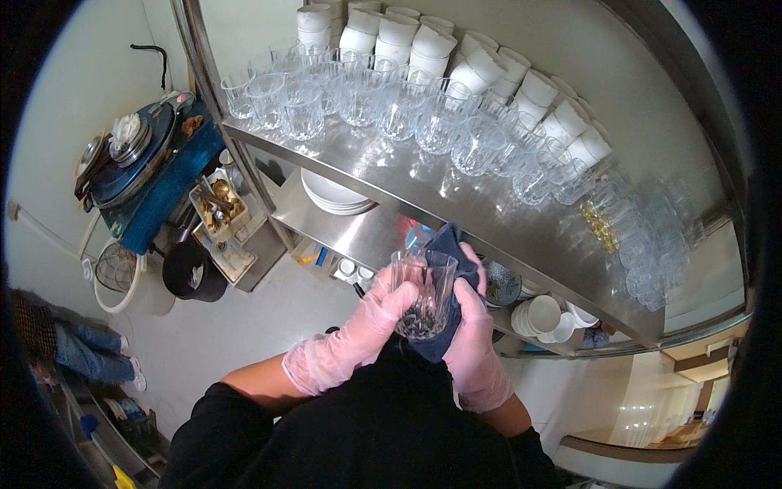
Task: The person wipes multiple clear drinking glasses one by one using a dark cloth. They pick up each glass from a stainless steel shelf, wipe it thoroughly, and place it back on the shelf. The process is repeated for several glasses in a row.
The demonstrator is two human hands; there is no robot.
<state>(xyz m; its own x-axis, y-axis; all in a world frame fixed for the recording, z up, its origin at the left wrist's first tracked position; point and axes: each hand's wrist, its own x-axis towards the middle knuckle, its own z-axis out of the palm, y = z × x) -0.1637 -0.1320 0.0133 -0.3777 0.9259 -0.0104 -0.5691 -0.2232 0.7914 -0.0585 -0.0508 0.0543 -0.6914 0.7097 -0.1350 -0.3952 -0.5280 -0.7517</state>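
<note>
A clear glass tumbler [426, 293], its base patterned, is held in front of my chest. My left hand [372, 308], in a pink glove, grips the tumbler's left side with the thumb across its front. My right hand [476, 327], gloved alike, holds a dark blue cloth [453, 305] against the tumbler's right side. Part of the cloth hangs below the glass. Beyond my hands runs the stainless steel shelf [391, 168], bearing rows of upright glass tumblers [400, 110].
Stacked white cups [427, 43] line the shelf's back. Stemmed glasses [599, 226] stand farther right. Below are white plates [336, 192] and bowls [540, 315]. At left are a cutlery bin [220, 208], a black bucket [192, 272] and a person [85, 348] in jeans.
</note>
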